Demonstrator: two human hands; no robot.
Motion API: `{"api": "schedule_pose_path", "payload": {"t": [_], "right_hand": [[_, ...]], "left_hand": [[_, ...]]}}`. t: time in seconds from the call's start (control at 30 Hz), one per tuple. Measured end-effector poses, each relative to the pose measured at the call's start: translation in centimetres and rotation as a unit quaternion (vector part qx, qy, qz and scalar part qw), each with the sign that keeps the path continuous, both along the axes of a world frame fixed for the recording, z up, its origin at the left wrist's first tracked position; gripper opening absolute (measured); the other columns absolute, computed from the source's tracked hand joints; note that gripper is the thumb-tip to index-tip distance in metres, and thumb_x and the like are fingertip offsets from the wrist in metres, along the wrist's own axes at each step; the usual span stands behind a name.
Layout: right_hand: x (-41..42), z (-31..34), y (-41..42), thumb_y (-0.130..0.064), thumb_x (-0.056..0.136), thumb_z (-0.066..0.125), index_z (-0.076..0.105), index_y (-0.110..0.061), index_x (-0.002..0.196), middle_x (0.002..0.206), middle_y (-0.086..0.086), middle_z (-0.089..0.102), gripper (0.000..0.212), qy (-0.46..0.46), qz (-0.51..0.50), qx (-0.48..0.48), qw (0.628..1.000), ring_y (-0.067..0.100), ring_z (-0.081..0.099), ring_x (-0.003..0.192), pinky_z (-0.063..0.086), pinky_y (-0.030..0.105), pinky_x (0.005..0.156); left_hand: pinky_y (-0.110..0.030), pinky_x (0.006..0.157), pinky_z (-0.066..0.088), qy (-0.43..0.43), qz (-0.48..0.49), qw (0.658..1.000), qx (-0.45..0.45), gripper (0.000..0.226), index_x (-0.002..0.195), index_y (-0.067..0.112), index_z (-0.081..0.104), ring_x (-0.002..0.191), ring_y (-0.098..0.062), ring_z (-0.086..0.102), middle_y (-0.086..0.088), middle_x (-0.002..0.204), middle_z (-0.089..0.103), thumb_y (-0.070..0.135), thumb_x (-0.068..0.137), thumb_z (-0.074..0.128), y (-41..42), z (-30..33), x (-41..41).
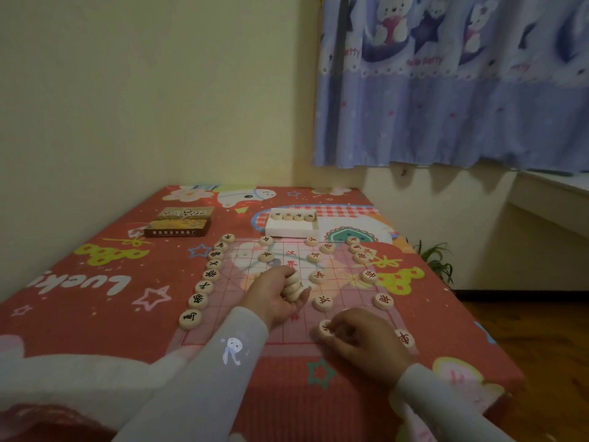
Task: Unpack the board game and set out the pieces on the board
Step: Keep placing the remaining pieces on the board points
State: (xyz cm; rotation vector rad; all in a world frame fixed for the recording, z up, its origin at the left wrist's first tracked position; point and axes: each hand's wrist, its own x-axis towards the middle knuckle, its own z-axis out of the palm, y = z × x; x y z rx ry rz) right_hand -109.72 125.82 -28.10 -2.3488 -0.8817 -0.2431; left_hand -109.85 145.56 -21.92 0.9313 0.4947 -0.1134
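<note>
Pieces for this board game are partly set out: nearest, the right hand (360,338) pinches one piece (325,328) with its fingers curled round it, low over the near edge of the board (287,336), while the left hand (274,298) grips a short stack (293,286) of discs over the board's middle. To do this step well, I judge the piece should be lowered flat onto a line crossing, face up, and freed without nudging the disc (323,302) just beyond it; the stack should be held steady so none slips. A black-marked row (204,287) runs down the left edge, and red-marked pieces lie scattered on the right half. Red characters reading 汉界 (290,258) are printed mid-board. Farther off, a white tray (291,231) holds four discs in a row, and a brown box (180,221) lies to its left, its print too small to read. The red cloth (95,314) shows "Lucky" partly, upside down; the curtain (446,90) reads "Hello Berry".
</note>
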Motion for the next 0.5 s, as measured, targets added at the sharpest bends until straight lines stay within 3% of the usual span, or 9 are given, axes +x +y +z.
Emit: {"api": "schedule_pose_path", "payload": {"t": [0.13, 0.27, 0.4, 0.5], "right_hand": [[-0.6, -0.2, 0.2, -0.056, 0.083, 0.058, 0.058, -0.035, 0.085, 0.083, -0.014, 0.055, 0.021, -0.002, 0.006, -0.044, 0.999, 0.002, 0.053, 0.077, 0.042, 0.017, 0.066], [-0.8, 0.1, 0.1, -0.049, 0.083, 0.063, 0.061, -0.033, 0.097, 0.098, -0.016, 0.052, 0.021, 0.016, -0.003, -0.036, 0.999, 0.001, 0.052, 0.083, 0.037, 0.009, 0.069], [-0.6, 1.7, 1.1, -0.036, 0.083, 0.071, 0.064, -0.029, 0.093, 0.093, -0.013, 0.06, 0.014, 0.023, -0.036, 0.105, 0.994, 0.0, 0.056, 0.078, 0.041, 0.012, 0.067], [-0.3, 3.3, 2.3, -0.036, 0.08, 0.074, 0.064, -0.026, 0.106, 0.101, -0.013, 0.063, 0.029, 0.087, -0.027, 0.185, 0.979, 0.002, 0.061, 0.081, 0.049, 0.015, 0.068]], "left_hand": [[-0.023, 0.047, 0.054, 0.025, 0.026, 0.998, 0.041, 0.02, 0.078, 0.007, 0.055, 0.061, -0.017, 0.051, -0.008, 0.067, 0.05, 0.017, 0.096, 0.056, -0.6, 0.2, -1.0], [-0.016, 0.036, 0.044, 0.024, -0.006, 0.996, 0.086, 0.014, 0.087, 0.006, 0.06, 0.066, -0.018, 0.052, -0.009, 0.074, 0.055, 0.019, 0.093, 0.061, -1.2, 0.3, -2.0], [-0.014, 0.034, 0.039, 0.026, -0.051, 0.991, 0.118, 0.016, 0.082, 0.007, 0.063, 0.061, -0.013, 0.049, -0.003, 0.064, 0.053, 0.021, 0.089, 0.067, -1.7, 0.0, -2.3], [-0.014, 0.033, 0.035, 0.011, -0.094, 0.988, 0.122, 0.013, 0.08, 0.008, 0.064, 0.052, -0.007, 0.041, 0.001, 0.056, 0.048, 0.019, 0.088, 0.068, -2.2, 0.0, -2.5]]}}
